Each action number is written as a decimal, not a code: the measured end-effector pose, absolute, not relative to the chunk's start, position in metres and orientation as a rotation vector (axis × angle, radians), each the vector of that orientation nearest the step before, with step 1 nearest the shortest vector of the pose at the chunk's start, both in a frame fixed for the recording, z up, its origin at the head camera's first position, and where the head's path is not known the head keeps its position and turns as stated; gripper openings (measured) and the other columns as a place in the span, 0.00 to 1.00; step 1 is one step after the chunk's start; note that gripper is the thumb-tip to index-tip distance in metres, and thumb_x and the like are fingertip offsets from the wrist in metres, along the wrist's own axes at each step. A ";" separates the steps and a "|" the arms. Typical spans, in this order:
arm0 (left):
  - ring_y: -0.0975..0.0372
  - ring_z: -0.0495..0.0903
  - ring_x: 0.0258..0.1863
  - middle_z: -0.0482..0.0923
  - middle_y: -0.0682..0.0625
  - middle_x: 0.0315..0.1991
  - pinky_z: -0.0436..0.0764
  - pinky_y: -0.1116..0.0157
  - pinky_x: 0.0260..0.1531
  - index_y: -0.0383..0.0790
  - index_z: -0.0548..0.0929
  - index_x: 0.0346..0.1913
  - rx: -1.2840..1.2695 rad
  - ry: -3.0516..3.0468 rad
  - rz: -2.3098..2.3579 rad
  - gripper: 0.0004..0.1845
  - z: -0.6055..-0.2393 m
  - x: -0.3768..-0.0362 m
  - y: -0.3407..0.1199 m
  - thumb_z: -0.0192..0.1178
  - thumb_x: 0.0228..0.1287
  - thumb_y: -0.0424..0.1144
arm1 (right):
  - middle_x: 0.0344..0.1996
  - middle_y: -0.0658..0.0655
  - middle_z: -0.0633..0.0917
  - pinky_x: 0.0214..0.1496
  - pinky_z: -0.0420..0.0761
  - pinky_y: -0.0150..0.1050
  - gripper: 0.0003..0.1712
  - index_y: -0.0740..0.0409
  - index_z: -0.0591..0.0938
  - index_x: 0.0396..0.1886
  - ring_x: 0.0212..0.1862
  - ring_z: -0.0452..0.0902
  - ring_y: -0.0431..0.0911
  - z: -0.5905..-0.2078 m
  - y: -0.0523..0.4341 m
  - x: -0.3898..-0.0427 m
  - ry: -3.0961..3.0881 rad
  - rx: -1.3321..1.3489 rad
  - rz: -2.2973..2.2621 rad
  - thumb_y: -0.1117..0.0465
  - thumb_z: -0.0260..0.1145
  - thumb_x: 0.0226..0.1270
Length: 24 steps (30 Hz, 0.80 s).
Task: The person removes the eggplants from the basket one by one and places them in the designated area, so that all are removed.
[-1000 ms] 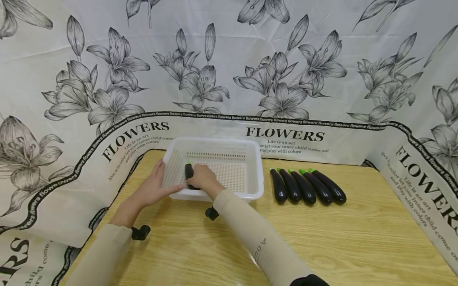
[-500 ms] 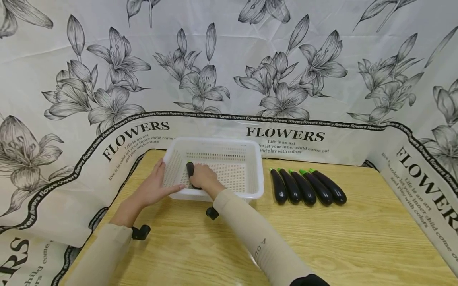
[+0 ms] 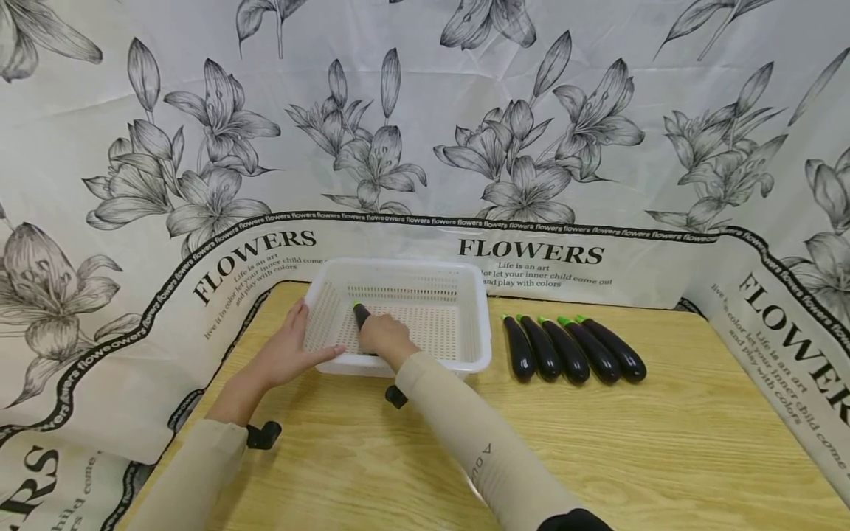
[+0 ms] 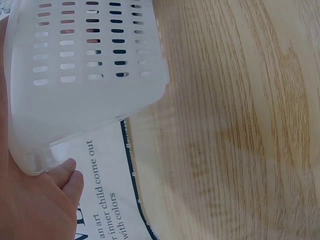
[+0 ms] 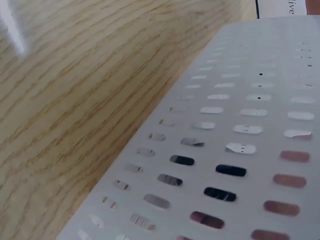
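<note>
1. Reaching into the white basket [image 3: 465, 324], the right hand [image 3: 384, 338] has its fingers curled around a dark eggplant [image 3: 361, 316]; the green stem end points away from the hand, toward the far wall of the basket.
2. The eggplant is low inside the basket, in its left part, just beyond the right hand (I cannot tell if it already touches the bottom).
3. The left hand [image 3: 287, 351] lies with straight, relaxed fingers against the left outside wall and near rim of the basket; the thumb touches the rim.
4. Well to the right of the right hand, five more eggplants [image 3: 571, 348] lie side by side on the wooden surface [image 3: 664, 457], just beside the basket.
5. A flower-printed cloth [image 3: 531, 147] hangs behind the surface.
</note>
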<state>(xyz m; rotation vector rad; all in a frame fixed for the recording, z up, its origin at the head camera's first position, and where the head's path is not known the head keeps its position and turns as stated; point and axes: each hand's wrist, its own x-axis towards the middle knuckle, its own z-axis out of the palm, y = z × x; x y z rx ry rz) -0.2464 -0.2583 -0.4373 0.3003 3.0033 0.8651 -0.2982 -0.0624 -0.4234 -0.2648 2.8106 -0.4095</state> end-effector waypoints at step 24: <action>0.35 0.49 0.78 0.30 0.36 0.83 0.58 0.35 0.71 0.33 0.36 0.82 0.301 3.015 0.882 0.68 -0.437 -0.246 -0.256 0.60 0.60 0.75 | 0.39 0.60 0.83 0.31 0.75 0.39 0.16 0.63 0.83 0.55 0.32 0.76 0.49 -0.420 -0.044 -0.312 2.805 -0.232 -0.475 0.61 0.60 0.75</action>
